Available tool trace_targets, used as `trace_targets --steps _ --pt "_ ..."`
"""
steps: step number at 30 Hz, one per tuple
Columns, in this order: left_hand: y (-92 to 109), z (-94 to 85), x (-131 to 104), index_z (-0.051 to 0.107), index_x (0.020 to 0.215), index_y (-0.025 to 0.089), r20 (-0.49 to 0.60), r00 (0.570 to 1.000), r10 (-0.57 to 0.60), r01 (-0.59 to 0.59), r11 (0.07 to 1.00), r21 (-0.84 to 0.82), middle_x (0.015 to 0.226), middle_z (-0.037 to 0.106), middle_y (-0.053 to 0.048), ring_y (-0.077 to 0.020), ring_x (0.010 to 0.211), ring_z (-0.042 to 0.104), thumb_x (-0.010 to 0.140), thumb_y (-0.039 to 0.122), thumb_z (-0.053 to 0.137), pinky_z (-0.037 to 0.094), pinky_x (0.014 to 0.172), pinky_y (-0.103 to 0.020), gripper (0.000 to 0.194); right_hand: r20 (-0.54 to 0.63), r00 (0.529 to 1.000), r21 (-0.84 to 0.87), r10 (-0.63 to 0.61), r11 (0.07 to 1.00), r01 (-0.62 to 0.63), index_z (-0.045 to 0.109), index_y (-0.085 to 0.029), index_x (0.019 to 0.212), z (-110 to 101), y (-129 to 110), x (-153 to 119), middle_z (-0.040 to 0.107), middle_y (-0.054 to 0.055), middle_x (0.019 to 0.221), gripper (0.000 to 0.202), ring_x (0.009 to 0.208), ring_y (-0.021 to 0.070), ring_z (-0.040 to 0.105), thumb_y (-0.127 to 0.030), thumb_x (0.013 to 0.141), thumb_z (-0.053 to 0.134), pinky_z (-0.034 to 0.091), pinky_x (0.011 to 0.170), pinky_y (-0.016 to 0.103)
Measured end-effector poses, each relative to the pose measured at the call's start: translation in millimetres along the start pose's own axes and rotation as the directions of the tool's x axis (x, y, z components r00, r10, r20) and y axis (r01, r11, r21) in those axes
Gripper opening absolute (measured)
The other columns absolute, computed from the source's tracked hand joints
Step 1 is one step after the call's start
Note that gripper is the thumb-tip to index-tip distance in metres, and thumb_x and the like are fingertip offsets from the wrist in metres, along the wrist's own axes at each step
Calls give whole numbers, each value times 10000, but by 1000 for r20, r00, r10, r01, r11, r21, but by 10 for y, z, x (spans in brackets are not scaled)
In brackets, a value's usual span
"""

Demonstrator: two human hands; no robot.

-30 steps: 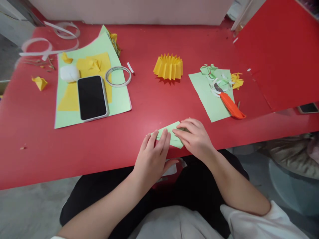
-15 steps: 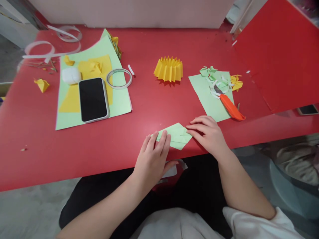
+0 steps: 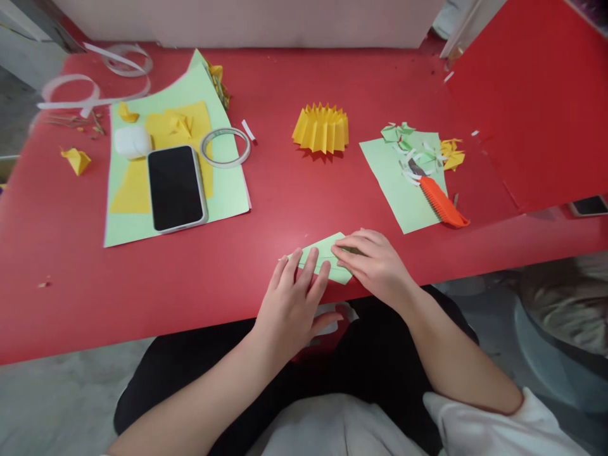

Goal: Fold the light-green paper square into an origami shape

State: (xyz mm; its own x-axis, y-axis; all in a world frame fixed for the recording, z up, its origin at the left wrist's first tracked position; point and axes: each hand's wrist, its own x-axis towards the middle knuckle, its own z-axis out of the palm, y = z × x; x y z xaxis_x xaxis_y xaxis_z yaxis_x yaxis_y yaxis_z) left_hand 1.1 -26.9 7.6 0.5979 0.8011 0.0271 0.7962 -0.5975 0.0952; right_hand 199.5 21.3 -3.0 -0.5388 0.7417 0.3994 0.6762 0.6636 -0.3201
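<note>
A folded light green paper (image 3: 327, 251) lies flat at the front edge of the red table. My left hand (image 3: 293, 297) rests on its left part, with the fingers spread and the thumb out over the table edge. On the right part lies my right hand (image 3: 373, 261), its fingers together and their tips pressed on the upper face of the paper. Beyond them stands a pleated yellow paper piece (image 3: 322, 128).
At the left, a phone (image 3: 175, 189), a white case (image 3: 133, 141) and a tape roll (image 3: 225, 147) lie on green sheets (image 3: 228, 202). An orange cutter (image 3: 443, 201) and scraps rest on another green sheet (image 3: 394, 190) at the right. A red board (image 3: 536, 107) covers the far right.
My right hand has moved left from the paper's right tip onto its upper face. My left hand has stayed nearly in place. The view has shifted slightly.
</note>
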Motion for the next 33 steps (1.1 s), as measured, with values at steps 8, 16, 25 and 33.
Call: trace_targets --steps 8,16,25,33 --pt "-22 -2 32 462 1287 119 -67 998 19 -19 1000 10 1352 451 -210 -381 1221 427 813 596 451 378 983 -529 672 -1 1000 -28 -23 999 23 662 -185 982 1 8 -6 691 46 983 178 972 192 577 -158 838 562 435 904 388" --pt "-7 -8 31 453 1297 120 -48 999 11 -11 1000 8 1352 459 -198 -373 1231 418 827 569 457 369 990 -527 650 61 997 -22 39 999 -38 648 -202 1040 -7 -28 5 670 50 1010 219 1038 199 547 -190 875 506 387 964 407" --pt "-22 -7 33 459 1299 122 -36 999 6 -6 1000 4 1353 465 -179 -370 1227 422 830 550 466 368 996 -518 635 132 982 -96 132 988 -119 633 -233 1115 -6 -181 57 618 73 1086 324 1102 233 508 -138 857 462 331 1011 484" --pt "-16 -10 29 464 1298 142 -31 1000 1 -1 1000 17 1355 461 -177 -367 1220 433 847 527 449 368 998 -514 593 60 979 -182 195 966 -181 660 -269 1077 -134 -8 -122 614 57 1129 337 1157 260 491 -129 807 516 309 1027 531"
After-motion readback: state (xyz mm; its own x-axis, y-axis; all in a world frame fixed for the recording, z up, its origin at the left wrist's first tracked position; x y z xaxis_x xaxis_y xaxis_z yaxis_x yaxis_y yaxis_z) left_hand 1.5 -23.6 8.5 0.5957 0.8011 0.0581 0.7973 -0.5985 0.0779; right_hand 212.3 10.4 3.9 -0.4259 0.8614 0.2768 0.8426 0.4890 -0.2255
